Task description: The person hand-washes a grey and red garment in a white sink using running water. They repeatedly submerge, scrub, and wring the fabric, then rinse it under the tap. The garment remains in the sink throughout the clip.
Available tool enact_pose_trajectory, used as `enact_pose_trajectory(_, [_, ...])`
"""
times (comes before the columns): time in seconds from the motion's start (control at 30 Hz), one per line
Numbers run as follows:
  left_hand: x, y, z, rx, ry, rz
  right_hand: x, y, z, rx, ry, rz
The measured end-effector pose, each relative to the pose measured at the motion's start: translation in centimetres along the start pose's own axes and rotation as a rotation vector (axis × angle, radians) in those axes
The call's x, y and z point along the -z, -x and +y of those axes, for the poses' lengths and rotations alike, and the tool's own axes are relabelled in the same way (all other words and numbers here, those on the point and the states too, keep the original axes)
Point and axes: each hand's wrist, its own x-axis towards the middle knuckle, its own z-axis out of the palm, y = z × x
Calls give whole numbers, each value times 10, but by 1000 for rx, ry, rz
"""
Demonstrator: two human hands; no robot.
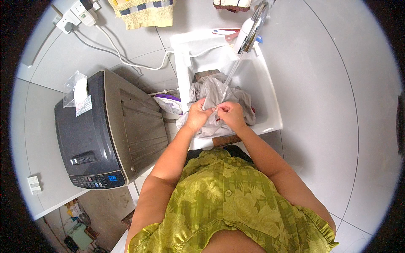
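Note:
A wet grey cloth garment (215,88) lies bunched in a white sink (269,95), partly over a brown wooden washboard (206,74). My left hand (199,115) grips a fold of it on the left. Close beside, almost touching, my right hand (230,114) pinches the same cloth between thumb and fingers. A little red shows at the cloth beneath my hands. From the chrome faucet (254,30) water (232,74) runs down onto the garment just beyond my fingers. The garment's full shape is hidden in its folds.
A top-loading washing machine (85,136) stands at left, with a purple-and-white packet (169,104) between it and the sink. Brushes (226,32) lie on the sink's back ledge. A white cable (142,67) runs from wall plugs to the faucet. Towels (148,14) hang above.

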Motion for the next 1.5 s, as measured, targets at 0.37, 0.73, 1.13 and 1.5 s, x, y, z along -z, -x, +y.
enact_pose_trajectory(0.37, [-1, -1, 1, -4, 10, -8, 1, -1, 11, 56, -3, 11])
enact_pose_trajectory(0.73, [2, -2, -5, -13, -15, -21, 2, 2, -8, 24, 46, 13])
enact_pose_trajectory(1.13, [2, -3, -7, -14, 8, -36, 3, 2, -1, -16, -87, -21])
enact_pose_trajectory(1.5, [1, -2, -3, -10, -12, -21, 5, 0, -6, -18, 42, -19])
